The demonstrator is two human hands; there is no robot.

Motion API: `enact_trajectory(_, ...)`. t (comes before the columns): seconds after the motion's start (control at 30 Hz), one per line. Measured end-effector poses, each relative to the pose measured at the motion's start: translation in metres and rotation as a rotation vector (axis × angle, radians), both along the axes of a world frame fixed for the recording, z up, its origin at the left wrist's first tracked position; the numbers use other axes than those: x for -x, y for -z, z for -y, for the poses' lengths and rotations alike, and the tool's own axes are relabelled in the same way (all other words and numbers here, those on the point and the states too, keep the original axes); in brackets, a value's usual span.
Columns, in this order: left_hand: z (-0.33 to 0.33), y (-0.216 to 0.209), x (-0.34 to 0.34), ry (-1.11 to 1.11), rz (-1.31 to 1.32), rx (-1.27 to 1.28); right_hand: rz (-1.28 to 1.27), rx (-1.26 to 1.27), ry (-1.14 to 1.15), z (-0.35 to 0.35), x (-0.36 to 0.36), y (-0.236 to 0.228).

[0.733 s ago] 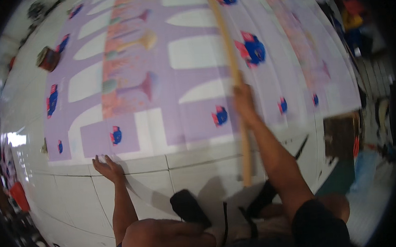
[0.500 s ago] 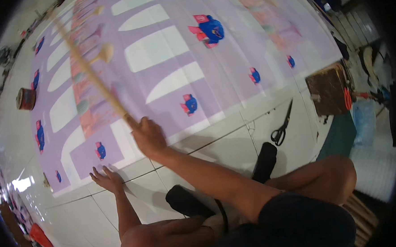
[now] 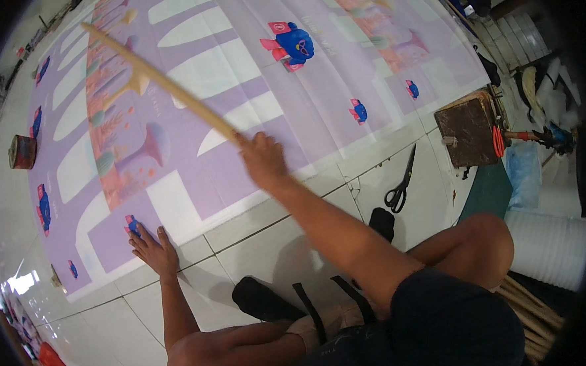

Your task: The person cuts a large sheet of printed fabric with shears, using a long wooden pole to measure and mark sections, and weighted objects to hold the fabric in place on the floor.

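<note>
The person is sitting on the white tiled floor [image 3: 256, 231], bare knees drawn up at the bottom of the view, with a pair of black sandals [image 3: 266, 302] lying between the legs. The left hand [image 3: 152, 249] is pressing flat on the floor, its fingers [image 3: 136, 232] spread wide, holding nothing and reaching onto the near edge of the printed purple sheet [image 3: 237, 119]. A little farther out, the right hand [image 3: 262, 159] is gripping the near end of a long wooden stick [image 3: 158, 81], fingers wrapped around it. The stick is slanting away to the upper left across the sheet, over its orange and white shapes. To the right, black scissors [image 3: 400, 182] are lying on the tiles just beside the sheet's edge, and a dark brown wooden block [image 3: 468, 129] is sitting beyond them. The sheet is stretching away over most of the floor, dotted with small blue figures [image 3: 294, 42]. At the far left, a round brown tin [image 3: 22, 151] is standing just off the sheet's edge.
</note>
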State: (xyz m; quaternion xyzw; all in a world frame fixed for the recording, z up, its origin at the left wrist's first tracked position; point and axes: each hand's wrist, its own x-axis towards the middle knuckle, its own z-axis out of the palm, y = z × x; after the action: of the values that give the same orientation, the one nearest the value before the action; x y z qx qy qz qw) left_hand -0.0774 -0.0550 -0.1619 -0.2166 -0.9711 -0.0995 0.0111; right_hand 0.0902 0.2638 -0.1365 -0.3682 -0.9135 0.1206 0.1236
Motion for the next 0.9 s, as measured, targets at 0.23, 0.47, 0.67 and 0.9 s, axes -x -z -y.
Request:
enact_trajectory(0.23, 0.001, -0.002, 0.003, -0.021, 0.012, 0.033, 0.078, -0.056, 0.127, -0.103, -0.068, -0.016)
enact_trajectory(0.47, -0.006, -0.007, -0.001, -0.011, 0.054, 0.027, 0.141, -0.111, 0.255, -0.178, -0.118, -0.005)
enact_trajectory(0.67, 0.007, -0.012, 0.002, -0.085, -0.026, -0.334, 0.201, -0.097, 0.397, -0.213, -0.128, -0.003)
enact_trajectory(0.9, 0.060, -0.007, 0.008, -0.504, -0.113, -0.400, -0.008, 0.013, 0.433, -0.255, -0.148, -0.003)
